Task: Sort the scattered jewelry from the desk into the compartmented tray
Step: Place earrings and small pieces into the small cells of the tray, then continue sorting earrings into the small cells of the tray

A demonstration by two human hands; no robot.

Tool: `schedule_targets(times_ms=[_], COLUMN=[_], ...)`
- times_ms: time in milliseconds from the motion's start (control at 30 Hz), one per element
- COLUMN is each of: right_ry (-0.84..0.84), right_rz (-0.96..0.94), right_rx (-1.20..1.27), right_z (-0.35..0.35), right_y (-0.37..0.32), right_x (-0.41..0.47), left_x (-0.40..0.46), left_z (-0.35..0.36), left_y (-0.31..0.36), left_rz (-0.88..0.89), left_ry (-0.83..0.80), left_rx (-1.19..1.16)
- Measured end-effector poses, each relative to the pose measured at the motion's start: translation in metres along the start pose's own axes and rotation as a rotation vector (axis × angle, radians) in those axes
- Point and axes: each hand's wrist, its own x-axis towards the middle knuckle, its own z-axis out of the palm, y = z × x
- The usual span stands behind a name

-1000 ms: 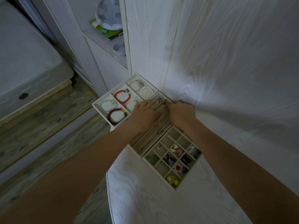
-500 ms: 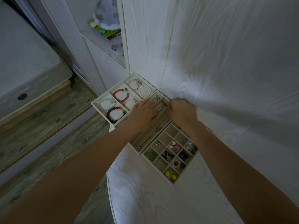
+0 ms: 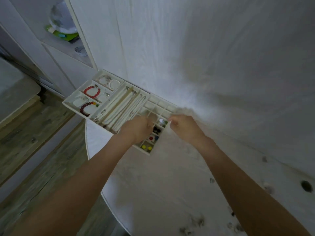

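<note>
A white compartmented tray lies at the desk's far left corner. Its left section holds a red bracelet, a dark beaded bracelet and a pearl bracelet. The middle section holds necklaces laid lengthwise. My left hand hovers over the small-grid section, fingers curled down into it. My right hand is at that section's right rim, fingertips drawn together. Motion blur hides whether either holds anything. Yellow beads and a red piece sit in near cells.
Small loose jewelry pieces lie scattered on the white desk at the lower right, with more such pieces near a round cable hole. The desk's curved edge drops to a wooden floor on the left. A shelf unit stands behind.
Both hands left the necklace section and came toward me onto the small-grid section. The camera view shifted, showing more of the desk's near right side.
</note>
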Motion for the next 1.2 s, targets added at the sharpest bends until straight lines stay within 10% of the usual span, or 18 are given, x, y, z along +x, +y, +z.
schedule_targets(times_ms=[467,767,1200], right_ry=[-0.163,-0.035,0.111], right_rz=[0.055,0.168,0.139], right_rx=[-0.024,0.027,0.109], right_z=[0.035,0.047,0.056], right_y=[0.159,0.215,0.231], right_x=[-0.191,-0.248,-0.256], left_x=[-0.097,-0.095,-0.111], left_z=[0.155,0.226,0.243], left_y=[0.130,0.159,0.169], left_rz=[0.135,0.272,0.287], left_ry=[0.114,-0.152,0.014], left_rx=[-0.061,0.199,0.533])
